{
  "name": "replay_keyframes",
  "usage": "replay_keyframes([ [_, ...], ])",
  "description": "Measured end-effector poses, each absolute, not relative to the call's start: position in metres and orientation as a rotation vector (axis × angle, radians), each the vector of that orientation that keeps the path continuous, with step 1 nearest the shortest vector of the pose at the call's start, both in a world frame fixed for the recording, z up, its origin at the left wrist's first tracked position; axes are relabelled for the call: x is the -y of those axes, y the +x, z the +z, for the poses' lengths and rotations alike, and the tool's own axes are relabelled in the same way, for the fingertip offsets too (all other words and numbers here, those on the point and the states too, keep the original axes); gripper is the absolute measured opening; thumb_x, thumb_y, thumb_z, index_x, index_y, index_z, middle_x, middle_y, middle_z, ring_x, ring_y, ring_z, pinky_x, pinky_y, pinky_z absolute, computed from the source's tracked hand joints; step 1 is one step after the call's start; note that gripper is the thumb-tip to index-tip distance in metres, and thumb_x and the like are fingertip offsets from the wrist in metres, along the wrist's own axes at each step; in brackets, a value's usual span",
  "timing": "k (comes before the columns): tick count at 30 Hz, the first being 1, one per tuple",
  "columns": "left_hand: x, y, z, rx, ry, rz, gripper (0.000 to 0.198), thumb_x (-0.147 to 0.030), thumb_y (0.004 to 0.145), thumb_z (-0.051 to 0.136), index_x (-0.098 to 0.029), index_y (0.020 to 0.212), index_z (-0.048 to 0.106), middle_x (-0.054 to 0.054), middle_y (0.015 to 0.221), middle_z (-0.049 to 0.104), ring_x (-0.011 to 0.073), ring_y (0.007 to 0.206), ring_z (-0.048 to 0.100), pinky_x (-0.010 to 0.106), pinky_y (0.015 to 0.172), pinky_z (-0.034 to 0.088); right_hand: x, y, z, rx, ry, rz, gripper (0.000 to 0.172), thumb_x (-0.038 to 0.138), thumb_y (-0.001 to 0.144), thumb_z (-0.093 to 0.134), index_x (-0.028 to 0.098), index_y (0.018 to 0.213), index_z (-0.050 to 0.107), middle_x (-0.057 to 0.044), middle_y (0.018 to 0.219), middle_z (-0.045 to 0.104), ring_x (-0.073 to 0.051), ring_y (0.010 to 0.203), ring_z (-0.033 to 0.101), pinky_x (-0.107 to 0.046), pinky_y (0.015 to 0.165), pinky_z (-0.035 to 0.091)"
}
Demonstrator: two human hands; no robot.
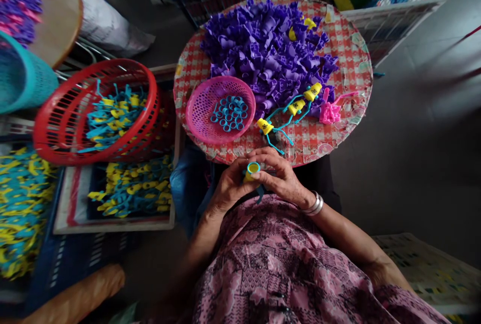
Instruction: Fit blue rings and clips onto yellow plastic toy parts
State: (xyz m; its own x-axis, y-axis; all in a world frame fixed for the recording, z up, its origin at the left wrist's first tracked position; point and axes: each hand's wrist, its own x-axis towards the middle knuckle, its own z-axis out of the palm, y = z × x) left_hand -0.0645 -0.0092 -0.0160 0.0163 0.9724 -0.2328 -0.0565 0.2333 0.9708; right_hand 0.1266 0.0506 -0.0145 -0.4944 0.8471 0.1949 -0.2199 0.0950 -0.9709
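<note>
Both hands meet in front of my lap, at the near edge of the round table point(353, 58). My left hand point(230, 184) and my right hand point(278, 176) are closed around a small yellow plastic piece point(249, 176) with a blue ring point(253, 167) at its upward-facing opening. A blue strip hangs beneath it, partly hidden by the fingers. Just beyond my hands lie three yellow pieces with blue limbs, one a yellow figure point(265, 126). A pink basket point(193, 118) holds several loose blue rings point(230, 112). Purple plastic pieces point(263, 43) are heaped behind it.
Pink plastic pieces point(331, 112) lie at the table's right. On the left, a red basket point(148, 113) holds blue-and-yellow pieces, with a crate point(112, 228) of more below. A turquoise basket point(41, 81) stands far left. Crates line the table's far side.
</note>
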Motion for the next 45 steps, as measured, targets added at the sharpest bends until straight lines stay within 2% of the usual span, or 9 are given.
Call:
replay_keyframes([
  [3, 0.01, -0.066, -0.02, -1.258, 1.032, 1.058, 0.055, -0.043, 0.073, 0.099, -0.026, 0.12, 0.075, 0.006, 0.131, 0.073, 0.0266, 0.118, 0.071, 0.036, 0.097, 0.06, -0.05, 0.126, -0.016, 1.509, -0.68, 1.531, 0.032, 0.058, 0.1, 0.074, 0.033, 0.119, 0.081, -0.006, 0.13, 0.071, -0.026, 0.127, 0.065, -0.05, 0.118, 0.048],
  [9, 0.009, -0.065, -0.024, -1.256, 0.917, 1.098, 0.051, -0.036, 0.073, 0.1, -0.023, 0.115, 0.072, 0.003, 0.11, 0.077, 0.019, 0.094, 0.071, 0.031, 0.085, 0.059, -0.047, 0.125, -0.015, 1.444, -0.725, 1.497, 0.033, 0.057, 0.099, 0.075, 0.03, 0.117, 0.079, -0.007, 0.127, 0.072, -0.027, 0.128, 0.064, -0.049, 0.117, 0.048],
  [12, 0.01, -0.063, -0.024, -1.211, 0.823, 1.091, 0.049, -0.042, 0.078, 0.096, -0.023, 0.118, 0.076, 0.004, 0.112, 0.078, 0.0223, 0.099, 0.072, 0.034, 0.088, 0.06, -0.048, 0.124, -0.014, 1.425, -0.742, 1.509, 0.036, 0.061, 0.098, 0.076, 0.03, 0.114, 0.08, -0.007, 0.126, 0.073, -0.027, 0.126, 0.065, -0.049, 0.117, 0.049],
  [16, 0.013, -0.055, -0.022, -1.097, 0.808, 1.068, 0.071, -0.057, 0.074, 0.095, -0.027, 0.135, 0.072, 0.006, 0.121, 0.075, 0.0274, 0.111, 0.072, 0.038, 0.095, 0.06, -0.048, 0.123, -0.016, 1.396, -0.792, 1.528, 0.038, 0.064, 0.096, 0.076, 0.029, 0.109, 0.081, -0.008, 0.125, 0.073, -0.027, 0.125, 0.065, -0.049, 0.115, 0.05],
  [19, 0.013, -0.052, -0.017, -1.234, 0.965, 1.003, 0.074, -0.046, 0.067, 0.101, -0.029, 0.133, 0.073, 0.006, 0.132, 0.07, 0.0276, 0.118, 0.068, 0.036, 0.098, 0.059, -0.047, 0.123, -0.018, 1.356, -0.837, 1.561, 0.04, 0.067, 0.093, 0.078, 0.029, 0.106, 0.081, -0.008, 0.125, 0.072, -0.027, 0.125, 0.064, -0.048, 0.114, 0.051],
  [22, 0.01, -0.054, -0.013, -1.318, 1.03, 0.929, 0.058, -0.04, 0.076, 0.097, -0.026, 0.129, 0.075, 0.005, 0.127, 0.073, 0.0245, 0.111, 0.069, 0.035, 0.096, 0.06, -0.046, 0.123, -0.018, 1.276, -0.86, 1.64, 0.043, 0.068, 0.091, 0.079, 0.028, 0.107, 0.081, -0.007, 0.124, 0.071, -0.025, 0.123, 0.064, -0.045, 0.112, 0.051],
  [27, 0.008, -0.056, -0.011, -1.283, 0.985, 0.934, 0.06, -0.047, 0.083, 0.091, -0.026, 0.137, 0.073, 0.007, 0.134, 0.077, 0.0279, 0.121, 0.072, 0.039, 0.106, 0.059, -0.046, 0.123, -0.017, 1.226, -0.861, 1.703, 0.043, 0.067, 0.089, 0.082, 0.028, 0.108, 0.079, -0.006, 0.122, 0.07, -0.024, 0.12, 0.064, -0.041, 0.109, 0.052],
  [36, 0.009, -0.046, 0.007, -1.358, 1.107, 0.845, 0.049, -0.053, 0.1, 0.07, -0.028, 0.142, 0.068, 0.006, 0.139, 0.075, 0.0286, 0.128, 0.071, 0.039, 0.109, 0.059, -0.046, 0.124, -0.018, 1.245, -0.903, 1.679, 0.047, 0.071, 0.09, 0.079, 0.027, 0.108, 0.078, -0.007, 0.121, 0.07, -0.024, 0.118, 0.064, -0.041, 0.11, 0.051],
  [45, 0.007, -0.046, 0.0, -1.498, 1.095, 0.844, 0.056, -0.047, 0.079, 0.091, -0.02, 0.125, 0.076, 0.006, 0.113, 0.082, 0.0267, 0.104, 0.077, 0.035, 0.093, 0.061, -0.044, 0.123, -0.021, 1.301, -0.882, 1.701, 0.045, 0.07, 0.09, 0.08, 0.027, 0.105, 0.081, -0.008, 0.121, 0.071, -0.026, 0.121, 0.064, -0.045, 0.109, 0.054],
])
